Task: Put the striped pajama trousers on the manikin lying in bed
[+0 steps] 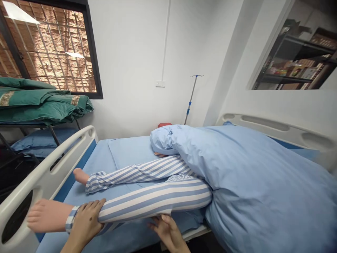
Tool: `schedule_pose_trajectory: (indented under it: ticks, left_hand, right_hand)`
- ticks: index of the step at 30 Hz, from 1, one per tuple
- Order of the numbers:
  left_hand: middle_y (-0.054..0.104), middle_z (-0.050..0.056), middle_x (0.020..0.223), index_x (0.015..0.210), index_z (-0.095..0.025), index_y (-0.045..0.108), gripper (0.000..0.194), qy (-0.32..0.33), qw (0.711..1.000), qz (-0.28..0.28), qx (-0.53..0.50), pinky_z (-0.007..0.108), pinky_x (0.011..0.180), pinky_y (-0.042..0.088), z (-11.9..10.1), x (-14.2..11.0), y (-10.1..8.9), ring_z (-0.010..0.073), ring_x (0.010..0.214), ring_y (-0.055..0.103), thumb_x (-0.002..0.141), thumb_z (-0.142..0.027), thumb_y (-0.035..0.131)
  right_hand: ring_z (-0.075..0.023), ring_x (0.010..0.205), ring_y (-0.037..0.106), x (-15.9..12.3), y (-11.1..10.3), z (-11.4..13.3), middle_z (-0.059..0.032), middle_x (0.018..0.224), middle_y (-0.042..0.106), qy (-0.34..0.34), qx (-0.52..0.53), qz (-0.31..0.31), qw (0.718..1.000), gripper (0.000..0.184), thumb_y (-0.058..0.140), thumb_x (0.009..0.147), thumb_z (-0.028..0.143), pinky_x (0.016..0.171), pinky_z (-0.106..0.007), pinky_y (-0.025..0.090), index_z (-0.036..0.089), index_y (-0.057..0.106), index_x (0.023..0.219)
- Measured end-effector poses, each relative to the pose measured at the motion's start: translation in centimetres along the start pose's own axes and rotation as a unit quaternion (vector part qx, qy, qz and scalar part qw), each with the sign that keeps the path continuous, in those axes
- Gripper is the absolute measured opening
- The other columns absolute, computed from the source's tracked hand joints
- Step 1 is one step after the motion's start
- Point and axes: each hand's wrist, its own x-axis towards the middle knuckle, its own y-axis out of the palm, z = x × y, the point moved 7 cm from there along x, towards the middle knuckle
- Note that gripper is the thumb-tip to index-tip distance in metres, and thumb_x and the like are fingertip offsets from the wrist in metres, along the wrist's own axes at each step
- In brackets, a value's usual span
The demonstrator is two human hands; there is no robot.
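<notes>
1. I see the near leg [155, 200] on the bed [131, 146]: blue-and-white striped trouser, bare foot.
2. Left hand [88, 218]: curled around its lower shin.
3. Right hand [168, 230]: half open, palm up, at its underside.
4. Blue quilt [250, 175] adjoins.

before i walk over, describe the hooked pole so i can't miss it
Find the bed; beyond its quilt, in front of the white wall, stands a thin grey pole. It carries blue collars and branching hooks on top, unlike the plain pale strip to its left, which ends at a socket.
</notes>
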Motion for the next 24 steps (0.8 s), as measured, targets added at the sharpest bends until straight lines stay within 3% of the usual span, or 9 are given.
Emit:
schedule_pose_trajectory:
  ticks: [8, 15, 18, 24]
  left_hand:
    - [0.061, 0.004, 0.115, 0.116, -0.021, 0.054, 0.057, -0.062, 0.990, 0.022, -0.124, 0.033, 0.090, 0.035, -4.1, 3.7, 4.7, 0.0225, 0.105, 0.053, 0.059, -0.021, 0.049]
    - [0.061, 0.004, 0.114, 0.112, -0.021, 0.053, 0.052, -0.102, 0.976, 0.054, -0.186, 0.031, 0.091, 0.035, -6.1, 2.7, 9.5, 0.0212, 0.104, 0.053, 0.060, -0.019, 0.050]
    - [0.060, 0.004, 0.116, 0.112, -0.021, 0.053, 0.050, -0.096, 0.977, 0.053, -0.181, 0.032, 0.092, 0.035, -6.2, 2.4, 9.6, 0.0208, 0.105, 0.053, 0.062, -0.019, 0.050]
    - [0.061, 0.006, 0.115, 0.114, -0.019, 0.053, 0.052, -0.065, 0.985, 0.055, -0.150, 0.034, 0.091, 0.036, -6.0, 2.4, 8.0, 0.0212, 0.104, 0.055, 0.062, -0.018, 0.049]
  right_hand:
    - [-0.0258, 0.102, 0.050, -0.2, 4.2, 6.9, -0.0058, 0.099, 0.061, -0.064, -0.087, 0.033, 0.994, 0.019, 0.070, 0.067, 0.021, 0.088, -0.047, 0.041, 0.019, 0.064, 0.085]
    - [-0.0239, 0.103, 0.051, -0.2, 2.9, 6.6, -0.0049, 0.101, 0.062, -0.049, -0.149, -0.008, 0.988, 0.034, 0.073, 0.065, 0.024, 0.087, -0.042, 0.044, 0.022, 0.063, 0.097]
    - [-0.0243, 0.103, 0.052, -0.4, 2.2, 6.2, -0.0046, 0.102, 0.061, -0.054, -0.148, -0.029, 0.987, 0.035, 0.075, 0.063, 0.025, 0.086, -0.042, 0.044, 0.022, 0.063, 0.096]
    - [-0.0254, 0.099, 0.055, -0.4, 1.7, 5.9, -0.0052, 0.102, 0.063, -0.051, -0.116, -0.061, 0.990, 0.034, 0.076, 0.060, 0.021, 0.085, -0.044, 0.044, 0.021, 0.064, 0.093]
